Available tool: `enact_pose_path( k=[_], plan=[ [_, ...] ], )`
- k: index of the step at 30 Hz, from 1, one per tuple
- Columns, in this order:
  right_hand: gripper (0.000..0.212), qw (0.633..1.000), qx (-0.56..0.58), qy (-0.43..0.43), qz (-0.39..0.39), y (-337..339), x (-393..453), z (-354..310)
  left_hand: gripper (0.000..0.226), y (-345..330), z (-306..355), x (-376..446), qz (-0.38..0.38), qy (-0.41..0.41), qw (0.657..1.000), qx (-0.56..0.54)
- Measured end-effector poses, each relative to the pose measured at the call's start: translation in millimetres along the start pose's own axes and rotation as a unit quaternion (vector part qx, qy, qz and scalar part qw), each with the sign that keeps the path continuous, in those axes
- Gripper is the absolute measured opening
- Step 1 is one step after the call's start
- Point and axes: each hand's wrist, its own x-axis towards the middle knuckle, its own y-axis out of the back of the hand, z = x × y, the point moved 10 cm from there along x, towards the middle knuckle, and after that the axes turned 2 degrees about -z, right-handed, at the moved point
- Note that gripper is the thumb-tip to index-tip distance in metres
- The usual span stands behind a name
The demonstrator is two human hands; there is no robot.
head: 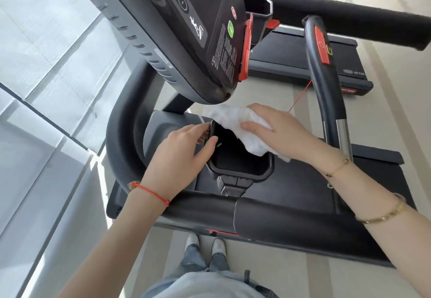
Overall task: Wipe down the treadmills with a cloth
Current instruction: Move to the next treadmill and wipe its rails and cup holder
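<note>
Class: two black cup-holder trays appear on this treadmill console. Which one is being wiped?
The near tray, below the console: left hand grips its rim, right hand presses the white cloth there.

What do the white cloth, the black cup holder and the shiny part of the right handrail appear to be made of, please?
The cloth looks like soft, crumpled woven or paper towel; the picture cannot settle which. The cup holder seems to be moulded matte black plastic, with smooth rounded rims. The shiny handrail section looks like polished metal, bright and reflective.

floor (275, 101) pale, striped | window panes (46, 64) at left | white sneakers (205, 244) (on floor)
</note>
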Motion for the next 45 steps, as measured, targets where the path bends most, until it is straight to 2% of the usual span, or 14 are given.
enact_pose_path(
  k=[4, 7, 10, 14, 16, 18, 20, 22, 25, 28, 35, 41, 43, 45],
  plan=[
    [0.032, 0.997, -0.050, 0.055, -0.027, -7, 18, -23, 0.030, 0, 2, 0, -0.006, 0.002, 1.000, 0.011],
    [0.032, 0.995, -0.076, 0.063, -0.030, -13, 25, -34, 0.027, 1, 3, 0, -0.007, -0.001, 1.000, 0.007],
    [0.030, 0.999, -0.014, 0.022, 0.018, -2, 7, -11, 0.028, 2, 6, -1, -0.005, -0.011, 1.000, 0.012],
    [0.035, 0.992, 0.084, -0.060, 0.076, -7, -26, 17, 0.042, 3, 7, -1, 0.002, -0.011, 1.000, 0.006],
    [0.036, 0.992, 0.082, -0.069, 0.070, -8, -20, 12, 0.043, 4, 6, -1, 0.008, -0.011, 1.000, 0.001],
    [0.032, 0.995, 0.078, -0.059, 0.028, -7, -3, 2, 0.040, 4, 6, 0, 0.014, -0.018, 1.000, -0.003],
    [0.028, 0.990, 0.122, -0.065, 0.006, -6, 5, -2, 0.039, 4, 7, 0, 0.017, -0.025, 1.000, -0.004],
    [0.028, 0.979, 0.172, -0.096, 0.053, -4, -6, 3, 0.040, 3, 7, 0, 0.017, -0.029, 0.999, 0.001],
    [0.039, 0.951, 0.248, -0.129, 0.129, -15, -45, 9, 0.042, 2, 5, 1, 0.020, -0.032, 0.999, -0.004],
    [0.054, 0.937, 0.298, -0.140, 0.115, -33, -67, 7, 0.043, 1, 4, 1, 0.021, -0.036, 0.999, -0.001],
    [0.046, 0.965, 0.196, -0.158, 0.074, -10, -26, 10, 0.045, 1, 6, 0, 0.023, -0.041, 0.999, -0.001],
    [0.060, 0.932, 0.317, -0.154, 0.086, -45, -80, 5, 0.045, 0, 5, 0, 0.027, -0.044, 0.999, 0.000],
    [0.057, 0.943, 0.279, -0.165, 0.075, -38, -66, 12, 0.045, -1, 5, 0, 0.023, -0.047, 0.999, 0.002],
    [0.050, 0.970, 0.187, -0.138, 0.062, -21, -38, 13, 0.044, -1, 5, 0, 0.026, -0.046, 0.999, 0.006]
  ],
)
